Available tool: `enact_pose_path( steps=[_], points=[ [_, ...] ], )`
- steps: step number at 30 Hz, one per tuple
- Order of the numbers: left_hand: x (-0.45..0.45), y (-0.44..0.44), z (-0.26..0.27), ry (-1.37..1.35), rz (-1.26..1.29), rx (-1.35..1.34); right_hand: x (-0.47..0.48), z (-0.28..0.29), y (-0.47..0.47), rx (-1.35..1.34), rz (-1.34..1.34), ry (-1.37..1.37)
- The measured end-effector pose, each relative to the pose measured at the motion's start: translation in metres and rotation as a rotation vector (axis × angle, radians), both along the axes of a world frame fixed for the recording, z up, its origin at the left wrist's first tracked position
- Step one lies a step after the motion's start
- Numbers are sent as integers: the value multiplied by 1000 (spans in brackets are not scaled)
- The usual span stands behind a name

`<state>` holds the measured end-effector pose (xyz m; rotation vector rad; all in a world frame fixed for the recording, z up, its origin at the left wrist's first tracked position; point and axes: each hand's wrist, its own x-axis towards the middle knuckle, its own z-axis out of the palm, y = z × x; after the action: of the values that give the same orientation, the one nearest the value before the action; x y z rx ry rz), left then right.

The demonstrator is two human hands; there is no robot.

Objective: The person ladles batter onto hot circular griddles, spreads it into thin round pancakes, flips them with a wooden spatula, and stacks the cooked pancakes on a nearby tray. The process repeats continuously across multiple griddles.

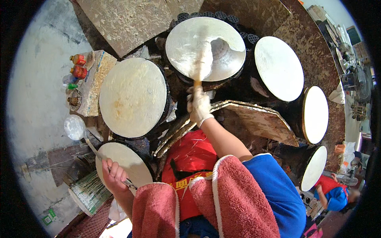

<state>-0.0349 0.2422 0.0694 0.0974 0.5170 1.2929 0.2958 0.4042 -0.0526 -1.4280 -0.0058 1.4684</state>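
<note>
My left hand [114, 175], bare, grips the handle of a long metal ladle [74, 127], whose bowl points up and away to the left. In my right hand [198, 107], which wears a white cotton glove, is the wooden handle of a blurred tool [198, 81]; its kind cannot be told. That tool reaches over the far round griddle [220, 67], where white batter [183, 44] covers the surface except for a bare grey patch at the right. Nearest to my left hand is a round griddle with a pale layer [126, 160].
More white-topped round griddles [134, 98] curve around me, including the right-hand ones [279, 68]. Cylindrical briquettes [220, 15] stand behind the far griddle. Bottles [79, 72] sit on a box at left. A wooden board [262, 119] stands before me. A person [332, 190] is far right.
</note>
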Motion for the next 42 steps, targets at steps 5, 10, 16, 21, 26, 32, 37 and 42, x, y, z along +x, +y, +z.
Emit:
enact_pose_path(
  steps=[5, 10, 16, 21, 26, 32, 37, 42],
  points=[
    [0, 10, 1, 45, -38, -16, 7, -24, -28, -20, 197, -215],
    [11, 17, 6, 69, -12, -134, 71, -15, -28, 42, 67, -86],
    [38, 24, 18, 171, 9, -123, 55, -2, -28, 22, 4, -68],
    [69, 38, 27, 202, 7, -192, 72, -33, -76, -144, 494, -476],
    [101, 46, 30, 217, -24, -187, 151, -22, -67, -22, 249, -103],
    [136, 47, 39, 271, -6, -205, 163, -19, -48, 127, 218, -122],
    [163, 50, 44, 417, -28, -181, 185, -37, -111, -23, 774, -544],
    [190, 51, 45, 427, -8, -206, 258, -26, -80, 15, 462, -175]
  ],
)
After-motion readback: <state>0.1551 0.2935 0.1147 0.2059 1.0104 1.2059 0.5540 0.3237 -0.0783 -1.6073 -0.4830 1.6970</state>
